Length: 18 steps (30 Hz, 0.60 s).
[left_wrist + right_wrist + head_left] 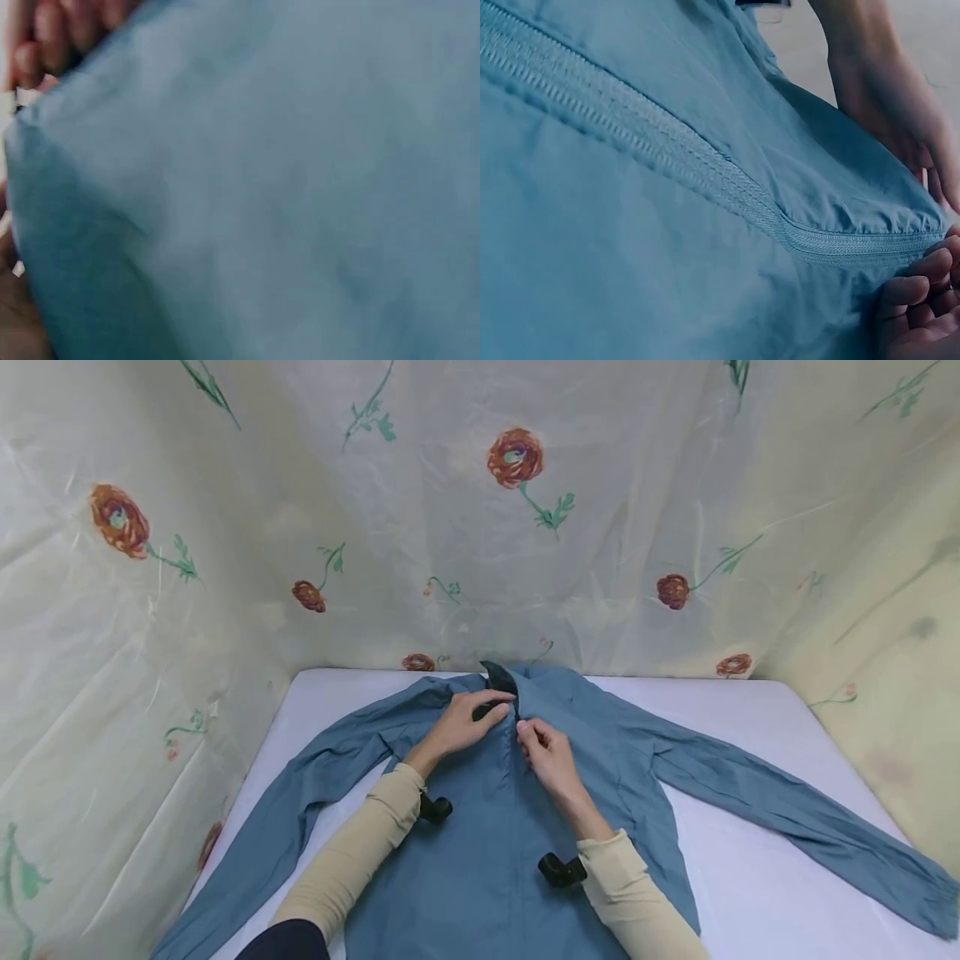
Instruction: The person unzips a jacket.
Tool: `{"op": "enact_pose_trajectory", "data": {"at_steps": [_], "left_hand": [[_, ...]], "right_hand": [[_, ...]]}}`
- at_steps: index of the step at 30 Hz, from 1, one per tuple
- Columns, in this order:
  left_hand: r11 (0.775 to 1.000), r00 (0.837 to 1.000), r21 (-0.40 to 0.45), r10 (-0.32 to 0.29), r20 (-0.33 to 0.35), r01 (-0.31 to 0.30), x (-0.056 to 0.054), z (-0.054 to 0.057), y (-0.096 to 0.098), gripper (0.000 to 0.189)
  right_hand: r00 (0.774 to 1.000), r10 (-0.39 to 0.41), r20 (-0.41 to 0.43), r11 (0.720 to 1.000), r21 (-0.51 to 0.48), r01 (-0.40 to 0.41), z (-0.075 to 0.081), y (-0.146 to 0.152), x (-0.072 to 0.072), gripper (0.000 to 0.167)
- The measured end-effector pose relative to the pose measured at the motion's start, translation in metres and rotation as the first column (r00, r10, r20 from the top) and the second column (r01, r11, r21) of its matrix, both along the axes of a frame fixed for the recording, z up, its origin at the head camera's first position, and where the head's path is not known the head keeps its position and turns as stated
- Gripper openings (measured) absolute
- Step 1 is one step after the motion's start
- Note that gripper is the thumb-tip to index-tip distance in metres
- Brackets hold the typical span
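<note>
A blue long-sleeved jacket (465,868) lies front up, its sleeves spread to both sides. Its zipper (615,120) runs up the front and is joined as far as the right hand in the right wrist view. Near the neck, my right hand (552,760) pinches the zipper pull, mostly covered by the fingertips. My left hand (461,724) holds the jacket's edge at the collar between thumb and fingers, just above and left of the right hand. The dark inside of the collar (498,677) shows at the top. Cloth fills most of the left wrist view.
A white table (757,893) lies under the jacket. Flower-patterned curtains (450,527) hang behind it and at both sides. Black wrist cameras (561,870) sit by the beige sleeves (360,847). The jacket's right-hand sleeve (795,802) reaches toward the table's right edge.
</note>
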<state>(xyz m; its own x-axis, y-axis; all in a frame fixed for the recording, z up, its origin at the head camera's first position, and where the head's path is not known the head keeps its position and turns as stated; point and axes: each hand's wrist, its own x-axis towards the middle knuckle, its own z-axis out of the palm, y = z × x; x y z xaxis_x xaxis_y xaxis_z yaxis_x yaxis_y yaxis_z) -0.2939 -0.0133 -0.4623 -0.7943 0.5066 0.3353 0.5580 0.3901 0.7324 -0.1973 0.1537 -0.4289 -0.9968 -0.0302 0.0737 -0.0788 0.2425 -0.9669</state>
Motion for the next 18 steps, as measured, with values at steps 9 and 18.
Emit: {"op": "enact_pose_trajectory", "data": {"at_steps": [9, 18], "left_hand": [[0.962, 0.918, 0.193, 0.111, 0.38, -0.195, 0.007, -0.008, 0.009, 0.032], [0.905, 0.833, 0.238, 0.187, 0.521, -0.352, 0.013, -0.009, 0.022, 0.028]], "right_hand": [[0.997, 0.0, -0.081, 1.0, 0.019, 0.002, -0.018, -0.005, -0.009, 0.035], [0.997, -0.052, -0.064, 0.999, 0.01, 0.052, -0.042, -0.008, -0.015, 0.041]]}}
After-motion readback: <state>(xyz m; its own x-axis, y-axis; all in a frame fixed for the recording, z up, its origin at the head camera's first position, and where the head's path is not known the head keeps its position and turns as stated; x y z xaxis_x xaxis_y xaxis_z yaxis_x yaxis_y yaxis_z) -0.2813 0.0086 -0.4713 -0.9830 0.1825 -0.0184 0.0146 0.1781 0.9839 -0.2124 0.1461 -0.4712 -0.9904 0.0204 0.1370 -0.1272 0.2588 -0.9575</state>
